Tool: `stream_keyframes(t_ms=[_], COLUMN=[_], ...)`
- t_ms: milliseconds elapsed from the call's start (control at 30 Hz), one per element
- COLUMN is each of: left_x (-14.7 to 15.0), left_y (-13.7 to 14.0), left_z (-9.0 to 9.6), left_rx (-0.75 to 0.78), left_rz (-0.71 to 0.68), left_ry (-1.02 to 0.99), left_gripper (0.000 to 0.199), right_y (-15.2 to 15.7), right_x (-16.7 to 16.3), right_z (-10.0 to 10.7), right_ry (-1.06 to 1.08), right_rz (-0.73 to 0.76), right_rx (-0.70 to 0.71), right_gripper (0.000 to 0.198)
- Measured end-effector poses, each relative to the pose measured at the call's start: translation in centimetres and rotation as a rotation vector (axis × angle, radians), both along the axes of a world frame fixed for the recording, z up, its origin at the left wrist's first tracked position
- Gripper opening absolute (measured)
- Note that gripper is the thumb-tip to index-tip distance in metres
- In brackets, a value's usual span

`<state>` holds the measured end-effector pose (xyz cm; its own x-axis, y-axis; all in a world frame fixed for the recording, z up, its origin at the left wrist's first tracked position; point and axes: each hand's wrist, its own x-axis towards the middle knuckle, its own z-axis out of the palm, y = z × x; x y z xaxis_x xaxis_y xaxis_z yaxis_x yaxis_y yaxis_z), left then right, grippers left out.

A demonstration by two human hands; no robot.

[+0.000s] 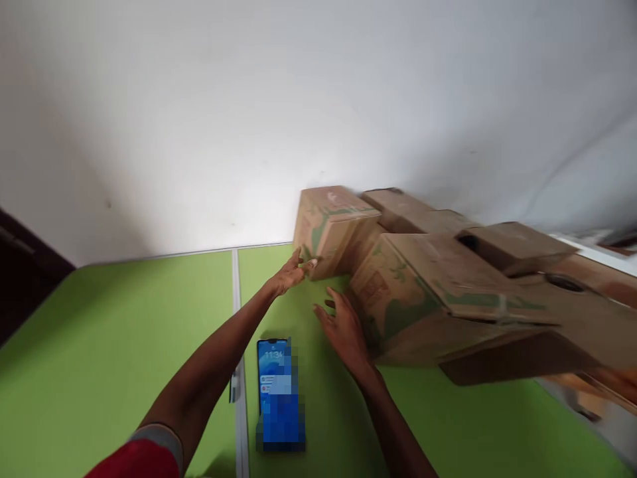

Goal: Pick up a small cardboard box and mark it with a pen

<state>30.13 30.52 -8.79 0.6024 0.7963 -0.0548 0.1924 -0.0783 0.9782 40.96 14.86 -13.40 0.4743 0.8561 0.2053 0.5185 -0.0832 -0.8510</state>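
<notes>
Head view looks down on a green bench set against a white wall, with a pale seam running front to back across its top. Cardboard boxes are piled at the far right of it. The back box stands upright against the wall, printed with green marks. The left hand reaches out along a bare arm and touches that box at its lower left corner, fingers spread and laid against the cardboard, not closed around anything. The front box lies tilted in front of the back one, its flaps partly open and jutting toward the right. The right hand is flat against the left face of this front box, fingers apart and pointing up, palm toward the cardboard; it grips nothing. More boxes sit behind and to the right, their order blurred. A phone lies face up on the bench, screen lit, just right of the seam and between the two forearms. A red sleeve with a grey cuff covers the left upper arm.
</notes>
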Motion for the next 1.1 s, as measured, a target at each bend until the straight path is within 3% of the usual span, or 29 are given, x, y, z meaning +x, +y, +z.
stream_keyframes(t_ms=[67,167,333,433,500,600,667,733,833,900,967,1100], left_x=[-4.3,-13.6,-30.2,-35.1,-36.1,-35.4,-33.4,-30.6,-25.1,-20.7,-15.8,-6.0], left_y=[-0.4,-2.5,-11.1,-17.7,-21.0,-23.3,-23.6,-23.6,-23.2,-22.6,-21.7,-19.6], left_z=[0.7,2.5,4.3,3.6,2.9,2.3,2.8,3.7,5.6,6.4,6.8,6.1], left_rx=[-0.072,-0.094,-0.015,-0.003,-0.024,-0.038,-0.064,-0.069,-0.032,0.001,0.021,0.065], left_rz=[-0.013,0.086,0.481,0.703,0.708,0.752,0.674,0.521,0.223,0.058,-0.059,-0.082], left_ry=[-0.013,0.0,0.067,0.087,0.071,0.008,-0.022,-0.038,-0.068,-0.091,-0.107,-0.111], left_gripper=[0.055,0.066,0.069,0.072,0.069,0.062,0.061,0.061,0.065,0.07,0.079,0.1], right_y=[-2.7,-5.4,-3.5,-3.6,-4.7,-6.1,-7.5,-10.1,-14.8,-17.1,-17.9,-15.4], right_x=[-1.1,-2.4,-7.3,-13.6,-17.8,-21.1,-20.0,-16.6,-9.1,-3.9,0.5,5.4], right_z=[0.3,0.6,1.5,4.0,5.6,6.7,7.0,7.4,8.1,8.1,7.5,5.0], right_ry=[0.029,0.069,0.087,0.098,0.132,0.084,0.032,-0.015,-0.05,-0.031,0.028,0.174], right_rz=[0.037,0.09,0.231,0.376,0.55,0.526,0.345,0.056,-0.411,-0.602,-0.665,-0.603], right_rx=[-0.035,-0.05,-0.072,-0.02,0.041,0.085,0.133,0.209,0.309,0.332,0.321,0.304], right_gripper=[0.063,0.053,0.041,0.04,0.033,0.025,0.024,0.032,0.052,0.063,0.073,0.097])
